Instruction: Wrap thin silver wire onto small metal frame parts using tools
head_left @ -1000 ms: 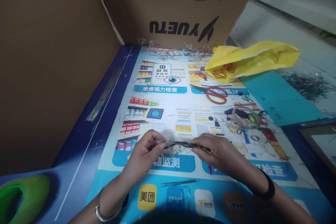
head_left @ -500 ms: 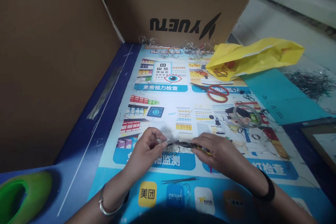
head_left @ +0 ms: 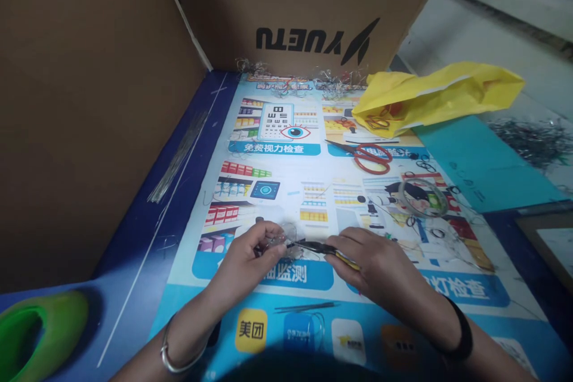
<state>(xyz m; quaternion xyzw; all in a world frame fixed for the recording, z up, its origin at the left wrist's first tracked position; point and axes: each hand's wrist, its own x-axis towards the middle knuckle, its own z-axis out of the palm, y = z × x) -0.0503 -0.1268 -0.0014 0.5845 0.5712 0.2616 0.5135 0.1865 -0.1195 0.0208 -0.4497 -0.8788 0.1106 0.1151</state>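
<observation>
My right hand is closed around the handles of a pair of pliers with dark, narrow jaws and yellow on the grips. The jaws point left and reach the fingertips of my left hand. My left thumb and index finger pinch a piece of thin wire, which loops in a fine tangle above and beside the fingertips. A short dark bit shows between the fingers and the plier tips; whether the jaws are clamped on it I cannot tell. Just below lie a few dark thin rods on the printed sheet.
Red-handled scissors lie beyond my hands, with a clear tape roll to the right. A yellow bag rests farther back. Wire lengths lie left; a green roll sits near left. Cardboard stands behind.
The pliers' jaws have turned slightly at my left fingertips, and the wire loops there have shifted a little. Both hands stay in nearly the same place.
</observation>
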